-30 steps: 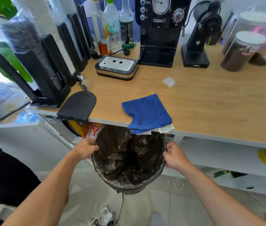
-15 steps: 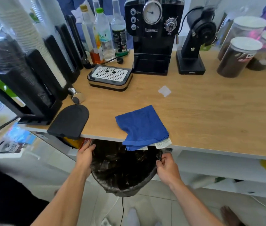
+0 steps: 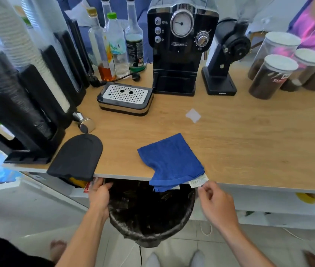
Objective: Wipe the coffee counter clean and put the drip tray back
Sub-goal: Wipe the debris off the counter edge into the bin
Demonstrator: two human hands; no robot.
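Drip tray [image 3: 125, 99] is out of the espresso machine [image 3: 178, 49], sitting on the counter [image 3: 249, 141] just left of the machine's base. Blue cloth [image 3: 172, 162] lies at the front edge, with one corner and its label [image 3: 198, 181] hanging over the bin [image 3: 151, 230] directly below.

Main risk I see: a nudge from the bin rim or a hand drags the cloth into the trash. Second: the bin is gripped on one side only and could tip. Paper scrap [image 3: 193, 115] not yet wiped off.

Left hand [image 3: 99, 195] is low under the counter edge, fingers curled over the bin rim, gripping it. Right hand [image 3: 217, 204] sits just under the label, fingers loosely curled, holding nothing I can see.
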